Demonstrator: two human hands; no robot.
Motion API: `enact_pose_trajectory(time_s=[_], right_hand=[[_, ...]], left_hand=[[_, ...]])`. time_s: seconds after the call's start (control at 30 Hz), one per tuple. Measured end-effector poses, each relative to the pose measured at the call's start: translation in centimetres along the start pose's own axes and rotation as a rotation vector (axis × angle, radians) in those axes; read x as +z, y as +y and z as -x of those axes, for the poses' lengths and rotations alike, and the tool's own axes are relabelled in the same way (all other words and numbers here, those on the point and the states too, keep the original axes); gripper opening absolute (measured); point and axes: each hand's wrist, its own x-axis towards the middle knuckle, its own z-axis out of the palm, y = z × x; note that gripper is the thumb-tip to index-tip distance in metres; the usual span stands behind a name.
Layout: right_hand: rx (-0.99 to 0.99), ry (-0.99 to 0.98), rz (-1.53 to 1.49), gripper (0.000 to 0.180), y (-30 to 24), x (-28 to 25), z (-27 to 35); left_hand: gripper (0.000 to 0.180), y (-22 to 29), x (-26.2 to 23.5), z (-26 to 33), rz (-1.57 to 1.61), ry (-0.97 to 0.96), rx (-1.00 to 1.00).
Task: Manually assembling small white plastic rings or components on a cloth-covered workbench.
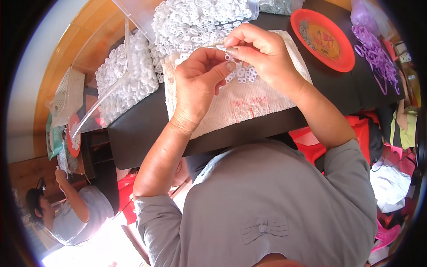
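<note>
Above a cream towel (213, 120), my two hands meet in fingertip pinches. My left hand (200, 80) is closed, with a small white plastic piece with a hole (228, 57) at its thumb and forefinger. My right hand (262, 51) is pinched just beyond that piece; what its fingertips hold, if anything, is too small to make out. Under the hands lies a little group of white two-holed pieces (247, 75) on the towel. A large heap of similar white pieces (191, 20) rises at the towel's far edge.
At the left, a clear plastic bin (126, 71) lies tipped with white pieces spilling. A red oval plate (344, 60) with small metal bits sits at the right, beside purple ribbon (378, 58). The dark table (240, 138) ends near my body. Another person (80, 209) sits at lower left.
</note>
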Motion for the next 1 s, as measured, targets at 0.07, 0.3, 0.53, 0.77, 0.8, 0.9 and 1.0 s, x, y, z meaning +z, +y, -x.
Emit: enact_pose_trajectory(time_s=[0.07, 0.3, 0.53, 0.77, 0.8, 0.9, 1.0], right_hand=[[0.109, 0.013, -0.21, 0.005, 0.0, 0.1, 0.0], [0.152, 0.005, -0.26, 0.006, 0.4, 0.9, 0.0], [0.246, 0.051, -0.297, 0.002, 0.2, 2.1, 0.2], [0.22, 0.088, -0.335, 0.002, 0.2, 2.5, 0.2], [0.222, 0.087, -0.334, 0.002, 0.2, 2.5, 0.2], [0.211, 0.088, -0.36, 0.003, 0.4, 2.7, 0.3], [0.232, 0.065, -0.325, 0.004, 0.4, 2.7, 0.4]], left_hand=[[0.009, -0.3, 0.2, 0.1, 0.056, 0.032, 0.03], [0.01, -1.5, -0.7, -0.1, 0.267, 0.067, -0.002], [0.01, -2.0, -0.6, 0.4, 0.376, 0.124, -0.011], [0.011, -2.2, -0.4, 0.5, 0.392, 0.097, 0.051], [0.011, -2.2, -0.3, 0.5, 0.393, 0.098, 0.049], [0.01, -2.0, -0.5, 0.6, 0.35, 0.129, 0.037], [0.011, -2.2, -0.9, 0.3, 0.412, 0.127, -0.004]])
